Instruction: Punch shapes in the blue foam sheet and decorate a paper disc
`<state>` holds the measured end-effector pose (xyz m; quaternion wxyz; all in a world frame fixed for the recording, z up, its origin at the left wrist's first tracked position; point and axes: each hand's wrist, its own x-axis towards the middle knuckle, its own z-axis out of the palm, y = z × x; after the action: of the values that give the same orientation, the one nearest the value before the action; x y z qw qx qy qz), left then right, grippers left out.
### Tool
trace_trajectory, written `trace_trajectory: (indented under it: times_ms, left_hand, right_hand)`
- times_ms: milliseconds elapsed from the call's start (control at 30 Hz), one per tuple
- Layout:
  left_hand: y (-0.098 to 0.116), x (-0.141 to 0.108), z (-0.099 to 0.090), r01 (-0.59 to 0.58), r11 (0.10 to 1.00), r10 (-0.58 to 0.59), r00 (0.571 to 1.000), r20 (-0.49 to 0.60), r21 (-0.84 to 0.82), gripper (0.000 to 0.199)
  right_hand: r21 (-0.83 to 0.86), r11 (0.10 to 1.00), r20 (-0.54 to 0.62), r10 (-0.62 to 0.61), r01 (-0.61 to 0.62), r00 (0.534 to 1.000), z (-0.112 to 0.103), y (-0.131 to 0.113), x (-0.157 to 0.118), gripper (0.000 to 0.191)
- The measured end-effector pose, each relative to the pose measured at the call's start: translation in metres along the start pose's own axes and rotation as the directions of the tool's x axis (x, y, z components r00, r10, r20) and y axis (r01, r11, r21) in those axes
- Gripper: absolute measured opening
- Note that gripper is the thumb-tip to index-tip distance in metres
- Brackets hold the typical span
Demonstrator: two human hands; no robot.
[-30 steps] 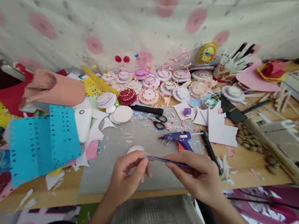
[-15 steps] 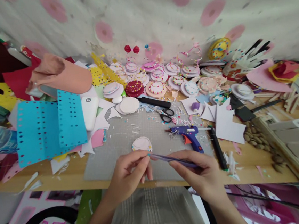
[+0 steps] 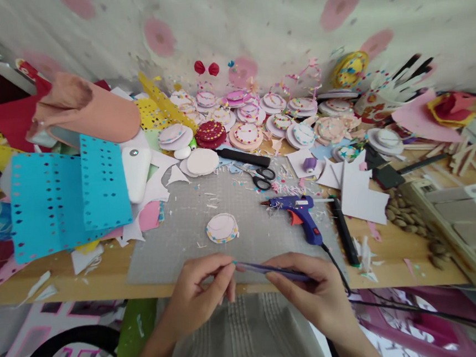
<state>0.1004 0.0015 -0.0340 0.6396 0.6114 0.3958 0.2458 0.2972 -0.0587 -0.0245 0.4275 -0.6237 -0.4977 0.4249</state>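
Observation:
My left hand (image 3: pixel 203 284) is closed, its thumb and forefinger pinching a tiny blue bit (image 3: pixel 234 263). My right hand (image 3: pixel 308 283) grips a slim purple pair of tweezers (image 3: pixel 256 267), whose tip meets the blue bit at my left fingertips. Both hands hover over the front edge of the grey cutting mat (image 3: pixel 166 262). Just beyond them on the mat lies a small white disc (image 3: pixel 222 227) with coloured dots along its near rim. To the right rests a blue glue gun (image 3: pixel 294 209) with an orange trigger, its nozzle pointing left.
Black-handled scissors (image 3: pixel 264 176) and a black rod (image 3: pixel 244 157) lie behind. Several decorated little foam hats (image 3: pixel 246 136) crowd the back. Blue punched foam sheets (image 3: pixel 52 200) and a white device (image 3: pixel 138 173) stand left. White scraps (image 3: pixel 360 195) and a black stick (image 3: pixel 345 233) lie right.
The camera view has shifted slightly. Both hands sit a little nearer to me, leaving the dotted disc fully visible and apart from my fingers. Their grip on the tweezers and blue bit looks the same.

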Motion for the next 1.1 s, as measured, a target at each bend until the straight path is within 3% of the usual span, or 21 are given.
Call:
trace_trajectory:
  times_ms: [300,767,1100]
  left_hand:
    - [0.0053,-0.0059,0.0021,0.054,0.998,-0.055,0.998,0.010,0.016,0.034]
    - [0.0067,-0.0045,0.0037,0.032,0.998,-0.033,0.999,0.013,0.061,0.037]
    - [0.0016,-0.0052,0.0036,0.060,0.998,-0.061,0.998,0.018,0.020,0.035]
  right_hand:
    - [0.000,1.000,0.002,-0.004,0.004,1.000,0.0015,0.0011,-0.0009,0.013]
    - [0.039,0.999,-0.024,0.036,-0.035,0.999,-0.0014,0.0024,-0.0021,0.010]
    - [-0.002,1.000,-0.024,-0.002,0.002,1.000,-0.0033,-0.0013,-0.0009,0.012]
